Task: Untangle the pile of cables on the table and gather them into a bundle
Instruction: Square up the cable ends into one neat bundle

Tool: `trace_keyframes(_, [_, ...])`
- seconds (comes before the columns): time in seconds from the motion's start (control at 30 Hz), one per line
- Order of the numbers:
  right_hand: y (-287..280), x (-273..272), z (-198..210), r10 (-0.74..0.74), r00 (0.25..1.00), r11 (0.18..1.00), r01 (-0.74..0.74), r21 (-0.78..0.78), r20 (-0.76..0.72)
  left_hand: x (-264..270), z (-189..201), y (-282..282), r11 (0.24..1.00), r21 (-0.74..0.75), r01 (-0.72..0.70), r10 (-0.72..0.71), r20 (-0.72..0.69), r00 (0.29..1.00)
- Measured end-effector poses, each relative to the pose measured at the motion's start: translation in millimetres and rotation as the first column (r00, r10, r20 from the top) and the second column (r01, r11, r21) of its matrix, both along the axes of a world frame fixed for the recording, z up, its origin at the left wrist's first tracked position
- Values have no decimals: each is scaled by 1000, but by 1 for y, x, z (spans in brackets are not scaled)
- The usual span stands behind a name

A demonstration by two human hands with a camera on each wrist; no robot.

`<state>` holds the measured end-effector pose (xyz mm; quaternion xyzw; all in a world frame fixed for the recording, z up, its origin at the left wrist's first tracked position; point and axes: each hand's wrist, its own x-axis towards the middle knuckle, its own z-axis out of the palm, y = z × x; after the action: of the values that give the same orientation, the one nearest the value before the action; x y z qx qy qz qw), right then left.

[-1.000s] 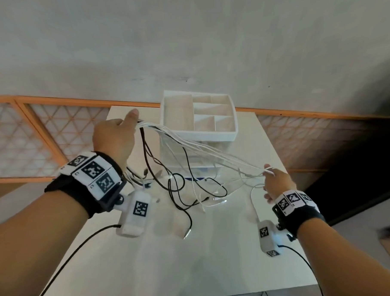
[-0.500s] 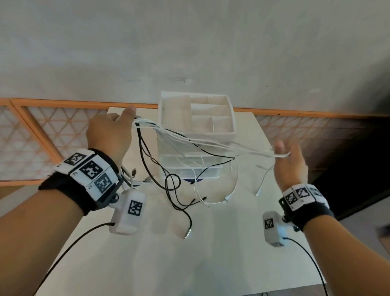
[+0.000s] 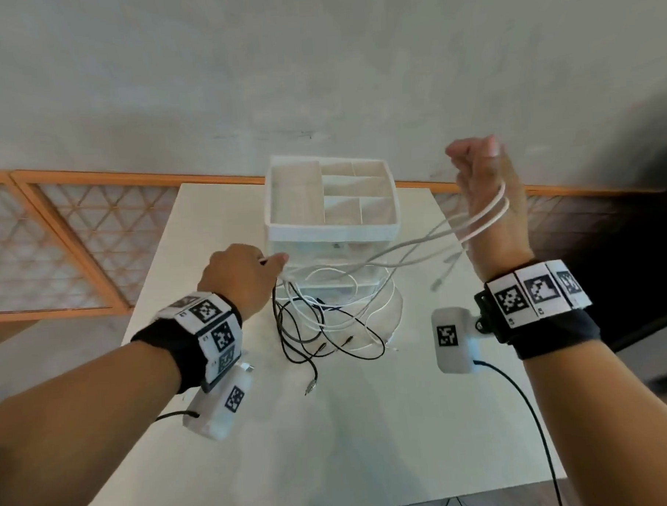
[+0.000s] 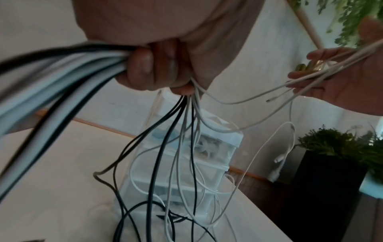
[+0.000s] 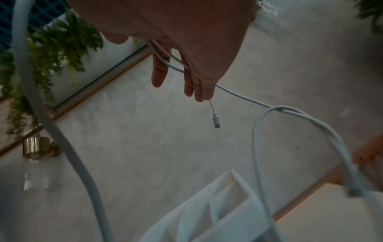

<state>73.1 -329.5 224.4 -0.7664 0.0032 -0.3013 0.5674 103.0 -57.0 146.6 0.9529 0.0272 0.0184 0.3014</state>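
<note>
My left hand (image 3: 245, 275) grips a bunch of black and white cables (image 4: 68, 65) in its curled fingers (image 4: 145, 63), just in front of the white organizer (image 3: 331, 230). From that fist the cables (image 3: 320, 330) hang down in tangled loops onto the table (image 3: 371, 442). My right hand (image 3: 482, 192) is raised high at the right. Two white cables (image 3: 487, 215) loop round it and pass between thumb and fingers (image 5: 196, 81). They stretch back to the left fist. A white connector (image 5: 215, 122) dangles below the fingertips.
The organizer is a compartment tray on clear drawers (image 4: 217, 155) at the table's far middle. The wall is close behind it. A potted plant (image 4: 331, 147) in a black planter stands off the table's right side. The table's near half is bare.
My right hand rose up and right, drawing the white cables taut and round itself. My left hand dropped from the back left to the organizer's front, still gripping the bunch.
</note>
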Motion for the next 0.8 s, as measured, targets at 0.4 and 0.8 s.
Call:
trace_keyframes(0.4, [-67,-36,-174,-347,718,863,-7,-505,-604,18,66,36,860,-511,12,201,360,911])
trace_keyframes(0.8, [-44,-12,-132,-383,478,804,-249,-540,-791,17,93,7,772,-622,133,121,349,929])
